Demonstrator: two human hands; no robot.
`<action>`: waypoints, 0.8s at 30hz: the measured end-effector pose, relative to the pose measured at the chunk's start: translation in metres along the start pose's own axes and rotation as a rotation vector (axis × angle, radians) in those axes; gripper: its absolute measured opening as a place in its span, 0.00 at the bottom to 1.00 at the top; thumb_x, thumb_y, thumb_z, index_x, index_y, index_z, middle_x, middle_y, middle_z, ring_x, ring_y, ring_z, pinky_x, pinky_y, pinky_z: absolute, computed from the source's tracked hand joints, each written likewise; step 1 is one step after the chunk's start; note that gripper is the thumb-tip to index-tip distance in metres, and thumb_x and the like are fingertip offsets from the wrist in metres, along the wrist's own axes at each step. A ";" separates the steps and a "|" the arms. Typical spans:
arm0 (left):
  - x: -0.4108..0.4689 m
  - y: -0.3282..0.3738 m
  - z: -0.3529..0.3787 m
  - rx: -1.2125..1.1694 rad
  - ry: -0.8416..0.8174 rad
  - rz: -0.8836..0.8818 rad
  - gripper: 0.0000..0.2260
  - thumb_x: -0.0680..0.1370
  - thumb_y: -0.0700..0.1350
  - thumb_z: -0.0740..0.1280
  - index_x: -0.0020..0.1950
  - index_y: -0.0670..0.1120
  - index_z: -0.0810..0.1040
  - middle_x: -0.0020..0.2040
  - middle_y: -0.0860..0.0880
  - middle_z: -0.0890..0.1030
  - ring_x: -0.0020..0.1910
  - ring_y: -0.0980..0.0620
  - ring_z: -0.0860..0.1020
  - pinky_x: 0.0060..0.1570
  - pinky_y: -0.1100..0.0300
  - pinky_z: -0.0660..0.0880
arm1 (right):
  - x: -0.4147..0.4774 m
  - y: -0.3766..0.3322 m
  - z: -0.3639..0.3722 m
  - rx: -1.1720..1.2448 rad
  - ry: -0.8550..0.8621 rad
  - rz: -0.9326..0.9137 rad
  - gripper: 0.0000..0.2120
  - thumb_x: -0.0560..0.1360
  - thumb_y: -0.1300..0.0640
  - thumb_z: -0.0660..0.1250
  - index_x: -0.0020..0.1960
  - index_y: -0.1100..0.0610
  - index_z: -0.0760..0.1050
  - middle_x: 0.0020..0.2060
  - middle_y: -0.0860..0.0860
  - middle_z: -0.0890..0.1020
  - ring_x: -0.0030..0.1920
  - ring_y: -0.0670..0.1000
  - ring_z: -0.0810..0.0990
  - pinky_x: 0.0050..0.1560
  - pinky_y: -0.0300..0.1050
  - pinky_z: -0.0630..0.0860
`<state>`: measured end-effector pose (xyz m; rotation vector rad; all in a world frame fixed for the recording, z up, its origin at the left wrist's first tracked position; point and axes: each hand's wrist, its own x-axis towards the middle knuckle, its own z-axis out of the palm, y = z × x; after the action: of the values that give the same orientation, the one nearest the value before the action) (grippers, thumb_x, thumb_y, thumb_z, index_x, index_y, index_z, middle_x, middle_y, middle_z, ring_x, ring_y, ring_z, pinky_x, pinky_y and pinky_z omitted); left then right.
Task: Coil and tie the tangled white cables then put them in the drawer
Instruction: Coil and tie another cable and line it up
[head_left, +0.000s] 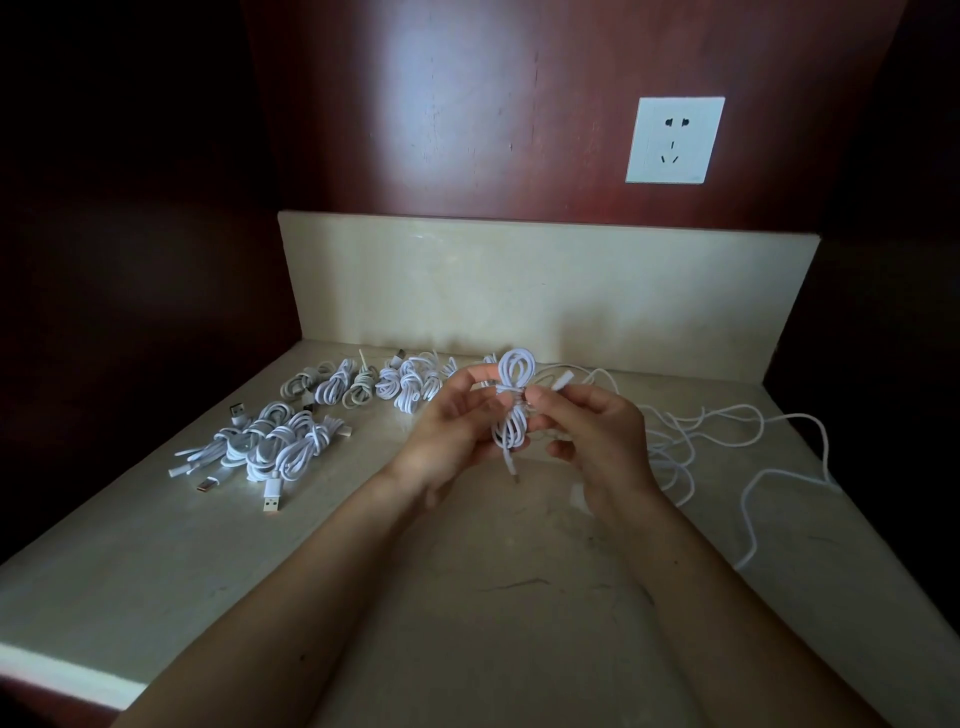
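Left hand (448, 434), right hand (597, 439) pinch coiled cable (510, 428) mid-wrap; loops above, below grip.

The waist of the held bundle (513, 370) lies under the pinching fingertips of the right grip (592, 436), so its wrap cannot be read. Left of the bundle, the raised fingers of the left grip (447, 431), which holds it, smear into blur. The plug (515, 475) dangling below the bundle is too small to name. Behind it, the nearest tied bundles (410, 387) are partly covered. Right of it, the loose cable (727, 431) ends too dimly to identify.
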<state>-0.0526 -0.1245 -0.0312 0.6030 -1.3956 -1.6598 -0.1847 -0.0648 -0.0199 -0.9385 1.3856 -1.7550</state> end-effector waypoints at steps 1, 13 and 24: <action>0.001 0.000 -0.001 -0.006 0.005 -0.001 0.09 0.80 0.38 0.64 0.59 0.47 0.73 0.55 0.40 0.79 0.55 0.37 0.80 0.52 0.48 0.79 | -0.001 0.000 0.001 -0.002 -0.001 -0.027 0.04 0.71 0.59 0.75 0.43 0.60 0.83 0.36 0.57 0.85 0.35 0.49 0.83 0.29 0.39 0.73; 0.004 0.000 -0.007 0.236 0.077 0.123 0.07 0.80 0.37 0.66 0.56 0.47 0.74 0.50 0.47 0.78 0.39 0.55 0.79 0.43 0.53 0.77 | -0.001 0.000 0.001 -0.383 -0.145 -0.273 0.06 0.77 0.60 0.67 0.44 0.58 0.82 0.32 0.48 0.80 0.30 0.43 0.78 0.26 0.41 0.72; 0.002 -0.004 -0.004 0.413 -0.053 0.339 0.09 0.77 0.34 0.68 0.52 0.46 0.75 0.50 0.50 0.77 0.44 0.62 0.76 0.43 0.62 0.74 | 0.007 -0.008 -0.013 -0.257 -0.256 0.024 0.05 0.76 0.57 0.70 0.44 0.57 0.83 0.37 0.54 0.83 0.32 0.46 0.80 0.26 0.39 0.71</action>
<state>-0.0515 -0.1279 -0.0362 0.5162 -1.7869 -1.1347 -0.1999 -0.0629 -0.0136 -1.2319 1.4657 -1.4029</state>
